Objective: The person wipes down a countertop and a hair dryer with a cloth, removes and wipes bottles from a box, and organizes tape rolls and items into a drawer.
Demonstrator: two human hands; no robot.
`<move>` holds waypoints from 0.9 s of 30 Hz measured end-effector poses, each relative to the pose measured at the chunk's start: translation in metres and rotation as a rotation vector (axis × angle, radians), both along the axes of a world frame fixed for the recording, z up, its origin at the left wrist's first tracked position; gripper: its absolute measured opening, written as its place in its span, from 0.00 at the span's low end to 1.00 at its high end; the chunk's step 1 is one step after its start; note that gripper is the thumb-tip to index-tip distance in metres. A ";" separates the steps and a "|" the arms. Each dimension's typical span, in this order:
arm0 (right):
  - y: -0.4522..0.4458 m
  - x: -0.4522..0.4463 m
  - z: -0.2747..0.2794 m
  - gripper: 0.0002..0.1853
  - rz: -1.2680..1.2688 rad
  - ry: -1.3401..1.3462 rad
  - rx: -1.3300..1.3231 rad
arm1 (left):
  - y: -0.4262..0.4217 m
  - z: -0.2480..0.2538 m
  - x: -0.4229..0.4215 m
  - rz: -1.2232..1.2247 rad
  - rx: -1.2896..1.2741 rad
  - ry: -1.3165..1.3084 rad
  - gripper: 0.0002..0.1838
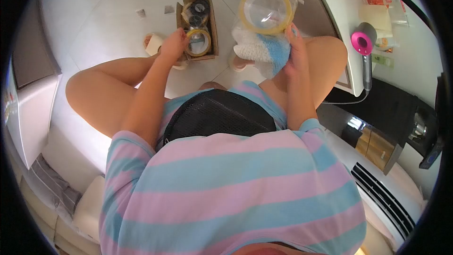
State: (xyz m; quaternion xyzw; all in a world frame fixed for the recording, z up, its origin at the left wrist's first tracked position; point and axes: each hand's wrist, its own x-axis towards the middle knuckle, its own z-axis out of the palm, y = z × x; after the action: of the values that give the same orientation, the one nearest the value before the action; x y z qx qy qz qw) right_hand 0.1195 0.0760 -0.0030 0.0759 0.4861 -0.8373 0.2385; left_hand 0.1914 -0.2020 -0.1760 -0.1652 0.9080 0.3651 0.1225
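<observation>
Two small scraps [140,13] on pale tiled floor [108,23], near cardboard box [213,28].

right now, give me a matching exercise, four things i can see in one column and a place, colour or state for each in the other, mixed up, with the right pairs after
Things
1. box
2. dryer
3. cloth
4. mesh piece

Places, colours, states
A. black, at the person's waist
B. white and blue, just below a wrapped tape roll, at the right hand
C. open on the floor, with rolls inside
D. pink and grey, on the white top

Right pairs: 1-C, 2-D, 3-B, 4-A
</observation>
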 end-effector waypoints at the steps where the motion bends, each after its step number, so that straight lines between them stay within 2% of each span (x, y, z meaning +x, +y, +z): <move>1: 0.000 -0.002 0.000 0.13 0.005 0.002 -0.027 | -0.006 -0.001 0.001 -0.015 0.060 0.008 0.10; 2: 0.000 -0.003 0.000 0.13 -0.004 0.010 -0.023 | -0.012 -0.020 0.005 -0.059 0.141 0.138 0.10; 5: 0.003 -0.003 0.000 0.13 -0.048 0.012 -0.025 | -0.017 0.000 0.018 0.025 0.302 0.068 0.09; 6: 0.003 -0.004 0.000 0.13 -0.068 0.013 -0.042 | -0.023 0.011 0.022 -0.042 0.102 0.272 0.10; 8: 0.003 -0.008 0.001 0.13 -0.108 0.015 -0.068 | -0.059 0.007 0.011 0.424 0.325 0.138 0.10; 9: 0.003 -0.009 0.003 0.13 -0.128 0.016 -0.074 | -0.077 0.016 0.009 0.586 0.558 0.108 0.13; 11: 0.003 -0.008 0.006 0.13 -0.144 0.000 -0.079 | -0.081 0.042 0.009 0.601 0.462 0.112 0.18; 12: 0.001 -0.008 0.006 0.13 -0.137 -0.011 -0.081 | -0.088 0.007 0.010 0.605 0.437 0.144 0.24; 13: -0.001 -0.010 0.007 0.13 -0.128 -0.015 -0.086 | -0.089 -0.020 0.010 0.520 0.404 -0.002 0.30; 15: -0.007 -0.011 0.007 0.13 -0.116 -0.007 -0.082 | -0.044 -0.020 0.016 0.374 0.559 -0.153 0.39; 16: -0.009 -0.009 0.007 0.13 -0.112 -0.008 -0.079 | -0.038 -0.056 0.016 0.426 0.609 -0.236 0.41; 19: -0.004 -0.005 0.000 0.12 -0.098 -0.018 -0.060 | -0.011 -0.038 0.009 0.352 0.527 -0.530 0.41; 20: -0.001 0.000 -0.001 0.12 -0.111 -0.039 -0.016 | -0.018 -0.088 0.017 0.386 0.566 -0.450 0.40; 23: -0.004 -0.002 -0.003 0.12 -0.122 -0.063 0.030 | -0.036 -0.094 0.010 0.246 0.226 -0.291 0.38; 24: -0.007 -0.003 -0.001 0.11 -0.131 -0.074 0.007 | -0.031 -0.059 0.005 0.395 0.380 -0.242 0.33; 27: -0.010 -0.002 -0.001 0.10 -0.135 -0.083 0.003 | -0.041 -0.028 -0.016 0.504 0.116 0.132 0.27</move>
State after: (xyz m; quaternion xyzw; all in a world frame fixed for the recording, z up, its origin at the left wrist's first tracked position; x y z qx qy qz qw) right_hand 0.1178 0.0655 -0.0041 0.1433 0.4708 -0.8469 0.2012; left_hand 0.1750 -0.2432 -0.2038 -0.3544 0.8217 0.4457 -0.0225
